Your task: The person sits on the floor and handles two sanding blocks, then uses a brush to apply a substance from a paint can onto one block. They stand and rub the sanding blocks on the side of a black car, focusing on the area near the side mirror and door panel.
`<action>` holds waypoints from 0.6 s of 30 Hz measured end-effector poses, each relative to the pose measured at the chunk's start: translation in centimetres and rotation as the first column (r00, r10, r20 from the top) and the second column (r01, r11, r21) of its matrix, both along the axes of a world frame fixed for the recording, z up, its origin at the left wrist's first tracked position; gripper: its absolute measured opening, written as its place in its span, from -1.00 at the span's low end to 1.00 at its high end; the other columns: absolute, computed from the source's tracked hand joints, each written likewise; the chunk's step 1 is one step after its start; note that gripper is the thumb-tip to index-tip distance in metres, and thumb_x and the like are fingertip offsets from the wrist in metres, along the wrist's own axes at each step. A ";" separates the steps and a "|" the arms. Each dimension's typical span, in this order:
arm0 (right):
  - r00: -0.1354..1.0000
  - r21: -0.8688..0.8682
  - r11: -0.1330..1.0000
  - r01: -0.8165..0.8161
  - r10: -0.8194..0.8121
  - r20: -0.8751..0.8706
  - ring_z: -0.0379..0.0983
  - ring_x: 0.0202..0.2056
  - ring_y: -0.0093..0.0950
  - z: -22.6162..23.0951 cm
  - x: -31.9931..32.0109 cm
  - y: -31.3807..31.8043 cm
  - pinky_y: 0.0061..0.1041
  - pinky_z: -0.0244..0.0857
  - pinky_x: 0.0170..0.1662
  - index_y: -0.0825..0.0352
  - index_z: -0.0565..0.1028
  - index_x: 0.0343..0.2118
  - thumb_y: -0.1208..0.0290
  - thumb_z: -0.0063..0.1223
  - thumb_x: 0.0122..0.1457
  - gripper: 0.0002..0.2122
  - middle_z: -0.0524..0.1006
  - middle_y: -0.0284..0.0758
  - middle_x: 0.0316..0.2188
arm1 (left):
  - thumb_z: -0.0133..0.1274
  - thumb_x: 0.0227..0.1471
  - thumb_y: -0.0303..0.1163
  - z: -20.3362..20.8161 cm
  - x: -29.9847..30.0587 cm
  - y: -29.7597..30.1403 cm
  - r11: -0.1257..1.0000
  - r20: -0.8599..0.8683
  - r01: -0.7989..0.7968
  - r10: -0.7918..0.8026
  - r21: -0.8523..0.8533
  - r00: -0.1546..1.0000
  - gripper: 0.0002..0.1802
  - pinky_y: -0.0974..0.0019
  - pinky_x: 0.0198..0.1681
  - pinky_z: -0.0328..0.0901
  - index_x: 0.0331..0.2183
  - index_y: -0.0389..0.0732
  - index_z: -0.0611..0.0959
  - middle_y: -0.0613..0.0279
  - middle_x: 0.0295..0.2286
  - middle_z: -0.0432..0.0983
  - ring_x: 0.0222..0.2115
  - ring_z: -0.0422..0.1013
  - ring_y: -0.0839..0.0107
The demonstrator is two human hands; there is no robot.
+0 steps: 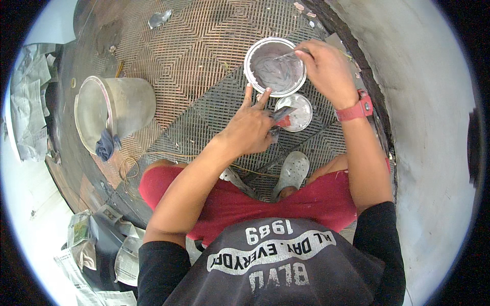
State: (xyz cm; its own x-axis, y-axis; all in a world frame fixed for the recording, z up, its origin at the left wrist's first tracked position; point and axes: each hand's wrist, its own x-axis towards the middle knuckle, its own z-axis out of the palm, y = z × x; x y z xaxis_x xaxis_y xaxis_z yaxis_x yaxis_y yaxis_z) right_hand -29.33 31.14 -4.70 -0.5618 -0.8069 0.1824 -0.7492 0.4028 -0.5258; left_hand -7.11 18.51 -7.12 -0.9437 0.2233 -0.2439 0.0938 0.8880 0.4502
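Observation:
An open round can point(248, 77) of grey paste stands in front of me. My right hand point(329, 69) is at its far right rim, fingers closed round a thin flat scraper point(290, 57) smeared with paste, reaching into the can. My left hand point(247, 127) is on the near side, two fingers stretched to the can's rim. A dark flat blade point(284, 113), like a putty knife, sticks out from between its other fingers; the handle is hidden. Partly under the blade, a paste-smeared round lid or small tin point(301, 115) sits beside the can; I cannot tell which.
On the left a large pale bucket point(130, 99) lies tilted, a dark blue rag point(105, 145) over its rim. Ribbed mats point(194, 51) cover the floor. A grey panel point(429, 153) rises close on my right. Newspaper point(30, 97) covers surfaces at left; a thin cord point(158, 153) crosses the floor.

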 end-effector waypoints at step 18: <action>0.976 -0.070 0.982 -0.176 0.183 0.117 0.60 -0.20 -0.05 -0.6 1.6 -0.7 -0.15 0.48 -0.08 0.34 0.71 -0.16 0.49 0.20 0.27 -0.85 0.64 -0.12 -0.26 | 0.27 -0.01 -0.16 -2.5 2.6 2.5 0.945 0.229 0.215 -0.158 -0.248 0.960 -0.64 -0.33 0.45 0.12 -0.28 -0.23 0.88 -0.13 0.07 0.65 0.53 -0.10 -0.14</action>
State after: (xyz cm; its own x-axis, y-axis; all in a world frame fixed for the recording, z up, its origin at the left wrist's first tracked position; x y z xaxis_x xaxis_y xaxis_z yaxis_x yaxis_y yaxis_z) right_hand -27.72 30.43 -5.27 -0.4297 -0.8865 0.1715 -0.7349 0.2330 -0.6368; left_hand -4.49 21.00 -9.64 -0.8151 0.2899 -0.5015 0.2008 0.9535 0.2249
